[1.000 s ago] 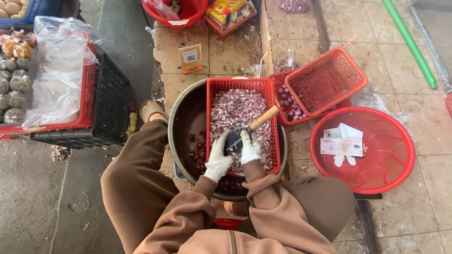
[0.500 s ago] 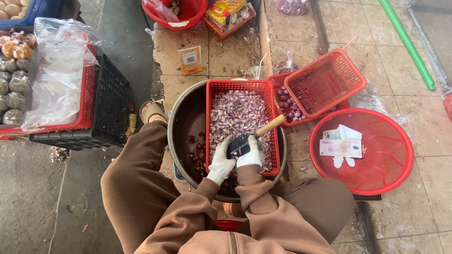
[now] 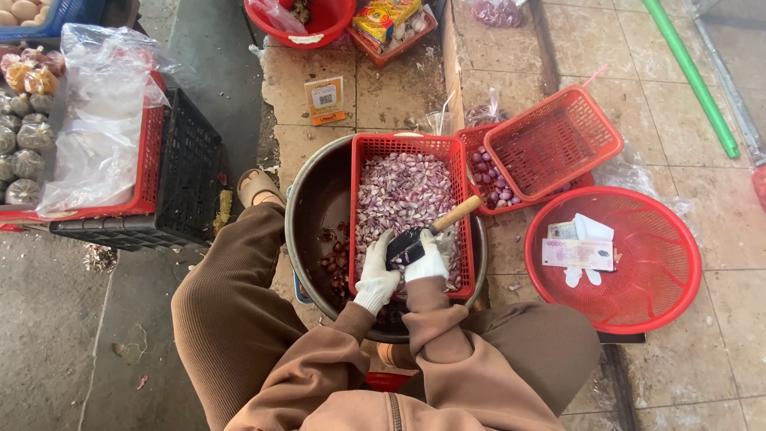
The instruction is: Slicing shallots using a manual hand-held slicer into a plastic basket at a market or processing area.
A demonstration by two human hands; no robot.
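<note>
Knife [image 3: 423,233] with a wooden handle is lying across your 2 gloved hands above the red basket [image 3: 363,191] of shallots, handle pointing up and right, away from you. Your right hand [image 3: 427,263] is closing its fingers around it; your left hand [image 3: 377,275] is touching the blade end, grip unclear.

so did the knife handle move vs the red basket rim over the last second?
Yes, slightly. The knife's wooden handle has swung down toward the right rim of the red rectangular basket, its tip now near that rim; the right hand grips it.
</note>
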